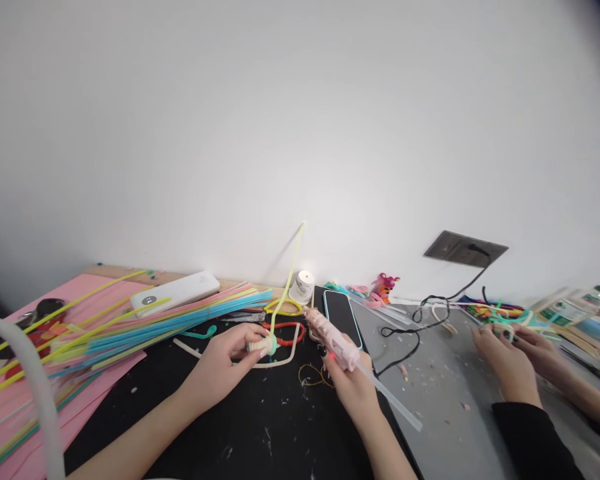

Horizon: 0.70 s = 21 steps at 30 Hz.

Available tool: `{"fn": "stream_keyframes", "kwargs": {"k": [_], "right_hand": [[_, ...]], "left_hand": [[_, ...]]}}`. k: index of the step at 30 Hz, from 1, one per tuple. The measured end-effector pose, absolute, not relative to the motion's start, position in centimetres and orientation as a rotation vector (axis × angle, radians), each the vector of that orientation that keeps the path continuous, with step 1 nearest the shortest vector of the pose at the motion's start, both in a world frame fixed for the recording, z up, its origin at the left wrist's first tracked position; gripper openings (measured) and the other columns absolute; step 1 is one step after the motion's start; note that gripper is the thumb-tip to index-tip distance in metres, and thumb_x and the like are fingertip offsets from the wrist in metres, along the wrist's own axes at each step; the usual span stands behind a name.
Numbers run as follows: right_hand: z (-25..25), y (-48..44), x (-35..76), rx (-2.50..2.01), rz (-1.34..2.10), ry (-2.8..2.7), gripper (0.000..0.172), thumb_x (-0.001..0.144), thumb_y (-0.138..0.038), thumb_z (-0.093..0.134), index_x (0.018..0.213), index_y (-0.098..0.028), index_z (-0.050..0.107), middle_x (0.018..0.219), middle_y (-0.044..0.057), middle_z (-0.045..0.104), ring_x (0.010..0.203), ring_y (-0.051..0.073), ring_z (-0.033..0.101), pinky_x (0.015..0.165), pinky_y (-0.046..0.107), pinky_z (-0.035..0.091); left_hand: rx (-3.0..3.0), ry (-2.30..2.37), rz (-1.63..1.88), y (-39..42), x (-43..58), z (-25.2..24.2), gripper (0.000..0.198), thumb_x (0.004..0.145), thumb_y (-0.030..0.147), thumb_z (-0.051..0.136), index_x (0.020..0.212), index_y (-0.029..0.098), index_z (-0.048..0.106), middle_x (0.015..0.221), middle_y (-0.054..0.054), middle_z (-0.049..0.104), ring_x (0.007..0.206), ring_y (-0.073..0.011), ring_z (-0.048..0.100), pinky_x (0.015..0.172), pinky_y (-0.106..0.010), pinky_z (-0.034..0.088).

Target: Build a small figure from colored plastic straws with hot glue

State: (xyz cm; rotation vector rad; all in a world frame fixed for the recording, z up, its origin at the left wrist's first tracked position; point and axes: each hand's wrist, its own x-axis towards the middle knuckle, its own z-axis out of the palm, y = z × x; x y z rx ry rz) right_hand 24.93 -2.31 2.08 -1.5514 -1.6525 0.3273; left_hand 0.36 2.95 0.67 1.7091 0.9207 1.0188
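Observation:
My left hand point(227, 360) is closed on a small pale rolled piece point(260, 345) with a light green ring, from which a long yellow-green straw point(289, 280) rises toward the wall. My right hand point(347, 383) grips a pink glue gun point(333, 340); its nozzle points left toward the rolled piece and a clear glue stick point(393, 400) sticks out behind. Both hands rest over a black mat point(260, 427).
A fan of blue, pink and yellow straws point(130, 327) lies on pink paper point(105, 287) at left, by a white power bank point(176, 291). A lit candle point(303, 285), a phone point(343, 317) and a black cable point(420, 327) lie behind. Another person's hands point(510, 353) work at right.

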Motion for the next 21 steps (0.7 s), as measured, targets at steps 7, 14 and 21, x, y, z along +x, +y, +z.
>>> {"fn": "stream_keyframes", "kwargs": {"k": [7, 14, 21], "right_hand": [[5.4, -4.3, 27.4, -1.970, 0.147, -1.534, 0.025, 0.079, -0.034, 0.050, 0.098, -0.024, 0.064, 0.076, 0.001, 0.071, 0.070, 0.020, 0.066, 0.062, 0.023, 0.045], [4.4, -6.1, 34.5, -2.287, -0.041, -1.665, 0.026, 0.080, -0.036, 0.050, 0.099, -0.026, 0.064, 0.091, 0.005, 0.071, 0.080, 0.024, 0.064, 0.063, 0.025, 0.041], [3.3, -5.3, 39.6, -2.376, -0.133, -1.848, 0.025, 0.077, -0.024, 0.049, 0.098, -0.017, 0.062, 0.095, 0.010, 0.067, 0.088, 0.027, 0.060, 0.073, 0.031, 0.040]], "left_hand": [[1.487, 0.851, 1.108, 3.4, 0.4, 0.1, 0.014, 0.083, 0.031, 0.060, 0.079, 0.019, 0.056, 0.110, -0.008, 0.060, 0.087, -0.0207, 0.066, 0.076, -0.037, 0.058], [1.411, 0.913, 1.129, 3.4, 0.4, 0.6, 0.020, 0.080, 0.036, 0.065, 0.078, 0.017, 0.057, 0.106, -0.007, 0.061, 0.068, -0.0159, 0.067, 0.067, -0.034, 0.058], [1.369, 0.943, 1.138, 3.3, 0.5, 1.0, 0.025, 0.078, 0.040, 0.066, 0.079, 0.017, 0.057, 0.105, -0.009, 0.063, 0.062, -0.0153, 0.066, 0.063, -0.034, 0.056]]}}
